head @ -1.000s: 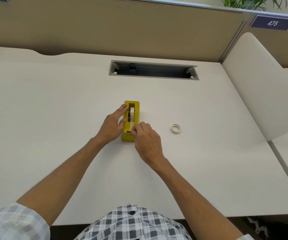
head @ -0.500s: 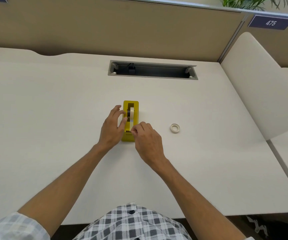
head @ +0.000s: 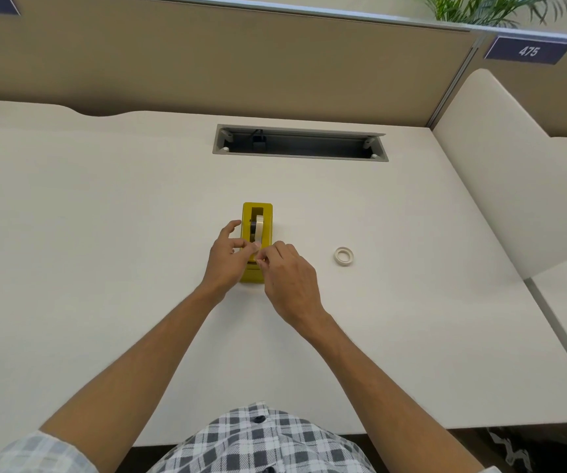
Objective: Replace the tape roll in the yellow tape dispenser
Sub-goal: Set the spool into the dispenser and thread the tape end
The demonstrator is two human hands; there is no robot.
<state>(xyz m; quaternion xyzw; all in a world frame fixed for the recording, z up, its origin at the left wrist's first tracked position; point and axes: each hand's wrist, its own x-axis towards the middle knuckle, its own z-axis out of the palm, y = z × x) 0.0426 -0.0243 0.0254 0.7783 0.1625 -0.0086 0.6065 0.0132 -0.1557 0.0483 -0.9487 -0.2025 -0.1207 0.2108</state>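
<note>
Both hands, left (head: 225,259) and right (head: 289,278), pinched the tape end at the dispenser (head: 257,241); I judged pulling it straight over the cutter, base steadied, best.

Upright yellow tape dispenser (head: 257,240) holding pale roll (head: 259,228); small white roll (head: 343,256) flat, right.

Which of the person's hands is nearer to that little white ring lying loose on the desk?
The right hand. It sits at the near end of the yellow tape dispenser, on the side facing the white ring. The left hand lies on the dispenser's far side from the ring.
</note>
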